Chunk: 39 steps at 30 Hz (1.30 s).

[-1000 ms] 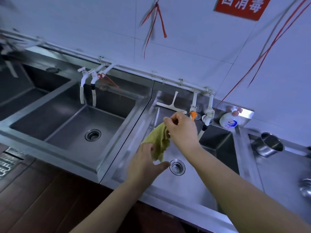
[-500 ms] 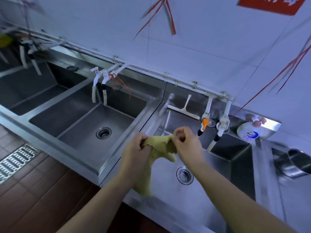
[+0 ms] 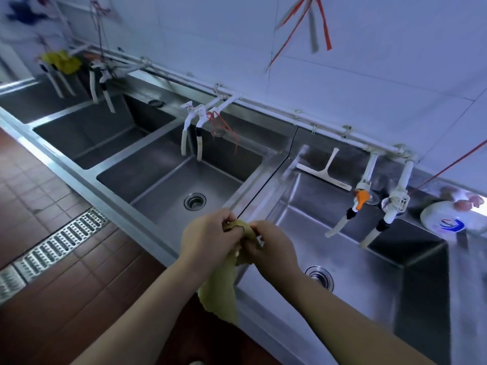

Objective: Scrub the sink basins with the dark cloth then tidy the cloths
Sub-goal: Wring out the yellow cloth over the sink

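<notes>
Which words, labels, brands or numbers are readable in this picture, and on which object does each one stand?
No text can be read in this view.
White bottle on the ledge at the right: it carries a blue and red logo, too blurred to read.
Yellow cloth, held by the left hand and the right hand: no print shows.
Squeegee and taps: no markings show.

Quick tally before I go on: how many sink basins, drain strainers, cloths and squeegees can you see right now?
Sink basins: 4
Drain strainers: 2
Cloths: 2, one gripped by the left hand and right hand, one yellow, hung at the far taps
Squeegees: 1
Total: 9
</notes>
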Motion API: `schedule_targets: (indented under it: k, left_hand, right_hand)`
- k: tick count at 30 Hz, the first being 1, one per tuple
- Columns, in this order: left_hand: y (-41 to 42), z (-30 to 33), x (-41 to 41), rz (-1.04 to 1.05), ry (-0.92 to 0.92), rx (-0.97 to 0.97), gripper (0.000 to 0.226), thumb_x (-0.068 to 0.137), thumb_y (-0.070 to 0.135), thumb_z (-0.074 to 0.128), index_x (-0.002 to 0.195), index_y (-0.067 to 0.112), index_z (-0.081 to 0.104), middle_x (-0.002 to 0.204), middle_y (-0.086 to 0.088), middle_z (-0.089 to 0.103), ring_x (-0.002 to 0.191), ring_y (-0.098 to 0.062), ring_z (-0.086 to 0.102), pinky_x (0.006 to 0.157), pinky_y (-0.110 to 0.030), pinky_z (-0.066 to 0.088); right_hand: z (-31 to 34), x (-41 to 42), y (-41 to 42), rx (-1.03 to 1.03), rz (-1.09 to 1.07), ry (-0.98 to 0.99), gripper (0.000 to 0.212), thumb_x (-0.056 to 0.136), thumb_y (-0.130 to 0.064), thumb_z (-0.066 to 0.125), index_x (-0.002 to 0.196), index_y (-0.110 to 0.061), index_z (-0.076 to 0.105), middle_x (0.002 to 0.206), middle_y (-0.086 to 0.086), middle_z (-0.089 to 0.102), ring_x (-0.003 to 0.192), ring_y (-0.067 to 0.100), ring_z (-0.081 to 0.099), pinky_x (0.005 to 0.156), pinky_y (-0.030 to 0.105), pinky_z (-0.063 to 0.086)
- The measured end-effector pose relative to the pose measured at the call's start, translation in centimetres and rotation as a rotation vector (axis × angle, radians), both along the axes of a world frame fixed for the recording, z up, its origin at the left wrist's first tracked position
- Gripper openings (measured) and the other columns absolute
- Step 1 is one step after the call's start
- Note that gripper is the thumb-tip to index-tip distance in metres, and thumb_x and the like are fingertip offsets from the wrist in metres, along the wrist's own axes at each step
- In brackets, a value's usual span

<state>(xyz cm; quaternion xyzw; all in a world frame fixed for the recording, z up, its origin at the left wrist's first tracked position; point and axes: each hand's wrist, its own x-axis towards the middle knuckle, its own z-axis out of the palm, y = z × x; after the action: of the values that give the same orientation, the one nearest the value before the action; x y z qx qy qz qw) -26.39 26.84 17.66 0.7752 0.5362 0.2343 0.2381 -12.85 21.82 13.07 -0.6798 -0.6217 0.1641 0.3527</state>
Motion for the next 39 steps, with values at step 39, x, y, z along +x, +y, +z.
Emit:
schedule_targets:
  k: [39]
  left_hand:
    - [18.5,-11.8,-13.7,-0.162,0.325,-0.213,0.024,0.085,0.014,0.053,0.100,0.026,0.068,0.104,0.004,0.067,0.097,-0.021,0.060,0.074,-0.029,0.045]
  right_hand:
    - [-7.8,-3.4,11.0,-0.532,-0.344,0.119,0.039,0.094,-0.032,0.053,0.057,-0.019,0.051,0.061,-0.002,0.047,0.061,0.016,0.046,0.053,0.030,0.032]
